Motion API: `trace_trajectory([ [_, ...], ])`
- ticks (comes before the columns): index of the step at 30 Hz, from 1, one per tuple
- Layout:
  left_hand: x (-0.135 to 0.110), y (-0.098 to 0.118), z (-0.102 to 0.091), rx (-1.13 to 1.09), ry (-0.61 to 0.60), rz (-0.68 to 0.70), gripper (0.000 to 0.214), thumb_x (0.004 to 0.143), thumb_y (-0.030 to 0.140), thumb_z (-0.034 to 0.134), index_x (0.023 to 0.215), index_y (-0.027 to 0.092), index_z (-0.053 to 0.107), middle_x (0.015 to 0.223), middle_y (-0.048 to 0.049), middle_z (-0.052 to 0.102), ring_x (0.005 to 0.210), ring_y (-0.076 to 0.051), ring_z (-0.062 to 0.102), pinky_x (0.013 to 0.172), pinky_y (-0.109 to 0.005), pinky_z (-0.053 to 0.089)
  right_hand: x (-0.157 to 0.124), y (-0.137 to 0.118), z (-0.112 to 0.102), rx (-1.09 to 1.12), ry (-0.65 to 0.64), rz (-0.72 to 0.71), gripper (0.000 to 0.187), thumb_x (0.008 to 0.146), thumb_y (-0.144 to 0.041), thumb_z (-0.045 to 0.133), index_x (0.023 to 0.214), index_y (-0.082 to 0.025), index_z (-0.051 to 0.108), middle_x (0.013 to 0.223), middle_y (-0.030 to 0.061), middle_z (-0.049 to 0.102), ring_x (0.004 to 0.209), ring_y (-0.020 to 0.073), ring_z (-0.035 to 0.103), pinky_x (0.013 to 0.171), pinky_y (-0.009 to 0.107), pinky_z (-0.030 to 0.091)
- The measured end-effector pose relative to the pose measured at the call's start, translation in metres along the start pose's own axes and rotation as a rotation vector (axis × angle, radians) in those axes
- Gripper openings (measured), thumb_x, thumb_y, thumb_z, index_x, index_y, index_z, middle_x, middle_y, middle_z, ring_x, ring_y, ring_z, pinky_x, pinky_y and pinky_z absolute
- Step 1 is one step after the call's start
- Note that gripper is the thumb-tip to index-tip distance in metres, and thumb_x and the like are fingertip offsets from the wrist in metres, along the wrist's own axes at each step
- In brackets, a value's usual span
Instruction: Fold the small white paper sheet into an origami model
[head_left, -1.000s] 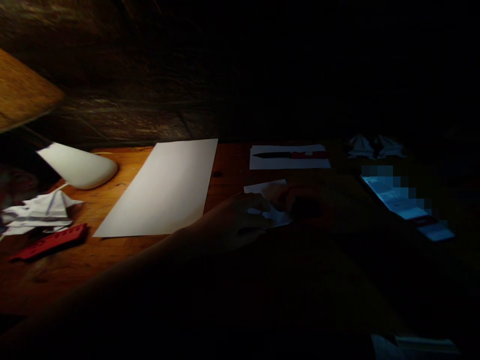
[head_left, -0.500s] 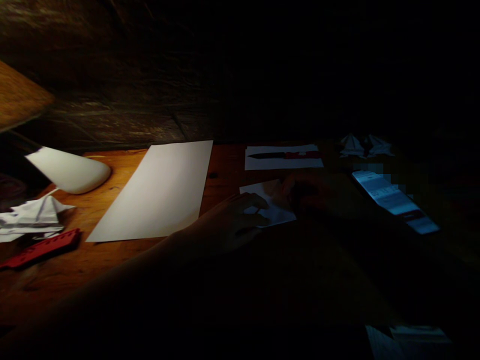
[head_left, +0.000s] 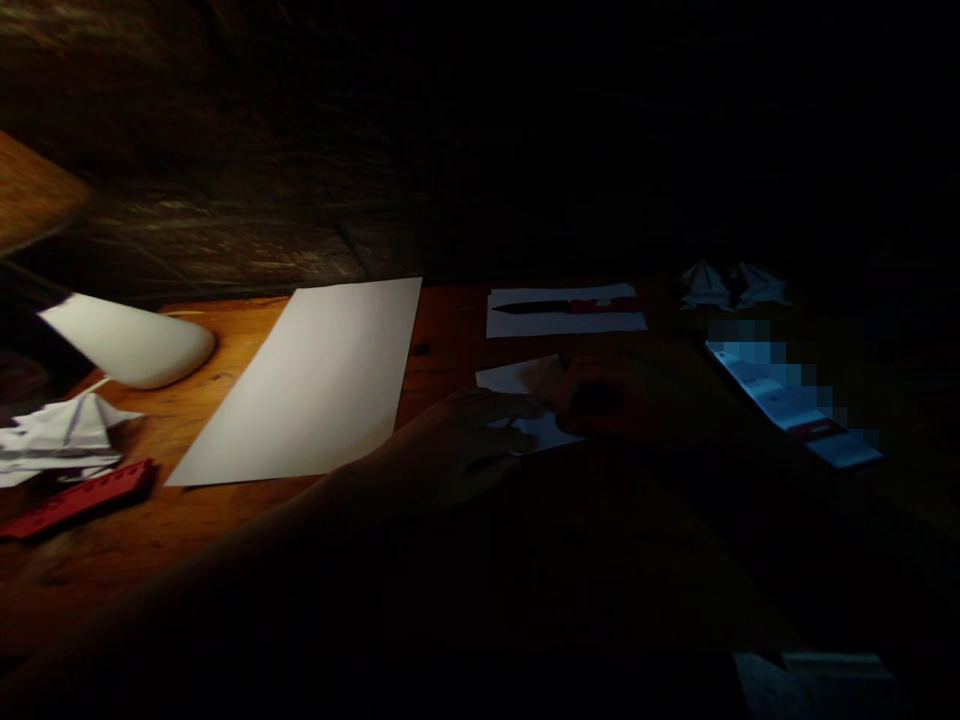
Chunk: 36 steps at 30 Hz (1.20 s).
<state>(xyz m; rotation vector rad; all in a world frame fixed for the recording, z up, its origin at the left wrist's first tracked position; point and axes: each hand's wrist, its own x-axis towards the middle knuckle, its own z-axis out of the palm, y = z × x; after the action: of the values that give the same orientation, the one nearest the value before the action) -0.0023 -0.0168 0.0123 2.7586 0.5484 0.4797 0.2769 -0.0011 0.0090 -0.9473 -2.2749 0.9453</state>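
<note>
A small piece of white paper (head_left: 517,378) lies on the dim wooden table, its far right corner looking darker and folded. My left hand (head_left: 480,440) rests over its left part, thumb and fingers apart, fingertips on the sheet. At the right edge of this paper is my right hand (head_left: 600,395), deep in shadow, with fingers closed on the edge; their exact grip is hard to see. Just beyond both hands, a knife (head_left: 566,305) with a dark blade and red handle lies across a stack of white paper (head_left: 517,325).
Left of my hands lies a large white sheet (head_left: 315,380). Farther left are a lamp base (head_left: 135,340), a folded paper shape (head_left: 71,435) and a red perforated object (head_left: 82,500). At right, a lit phone (head_left: 787,405) lies below two folded paper shapes (head_left: 735,285).
My right hand has shifted slightly left over the small paper's right edge, its fingers more closed. My left fingers lie a little flatter. The view has drifted slightly.
</note>
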Motion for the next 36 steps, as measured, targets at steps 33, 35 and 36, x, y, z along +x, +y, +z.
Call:
trace_trajectory([
  [33, -0.005, 0.0, -0.013, 0.048, -0.202, 0.0, 0.051, 0.1, 0.034, 0.061, 0.15, 0.028, 0.05, 0.16, -0.007, 0.047, 0.149, -0.028, 0.041, 0.125, -0.052, 0.032, 0.001, -0.004, 0.0, -0.052, -0.024, 0.008, 0.01, 0.088, -0.029, 0.071, 0.091, -0.021, 0.067, 0.093, 0.0024, 0.066, 0.082, 0.0172, 0.061, 0.072, 0.031, 0.046],
  [35, -0.005, -0.001, -0.012, 0.034, -0.206, 0.002, 0.055, 0.099, 0.035, 0.063, 0.151, 0.029, 0.049, 0.161, -0.007, 0.044, 0.149, -0.03, 0.041, 0.125, -0.053, 0.032, 0.0, -0.004, 0.0, -0.062, -0.032, -0.007, 0.011, 0.088, -0.029, 0.071, 0.093, -0.021, 0.067, 0.096, 0.0031, 0.066, 0.086, 0.0186, 0.062, 0.076, 0.033, 0.047],
  [36, -0.005, -0.001, -0.012, 0.03, -0.198, -0.006, 0.055, 0.098, 0.037, 0.065, 0.15, 0.03, 0.05, 0.162, -0.0067, 0.042, 0.148, -0.031, 0.041, 0.124, -0.053, 0.034, 0.0, -0.005, -0.001, -0.062, -0.039, -0.012, 0.012, 0.087, -0.029, 0.072, 0.095, -0.021, 0.067, 0.099, 0.0035, 0.067, 0.09, 0.0194, 0.063, 0.08, 0.034, 0.048],
])
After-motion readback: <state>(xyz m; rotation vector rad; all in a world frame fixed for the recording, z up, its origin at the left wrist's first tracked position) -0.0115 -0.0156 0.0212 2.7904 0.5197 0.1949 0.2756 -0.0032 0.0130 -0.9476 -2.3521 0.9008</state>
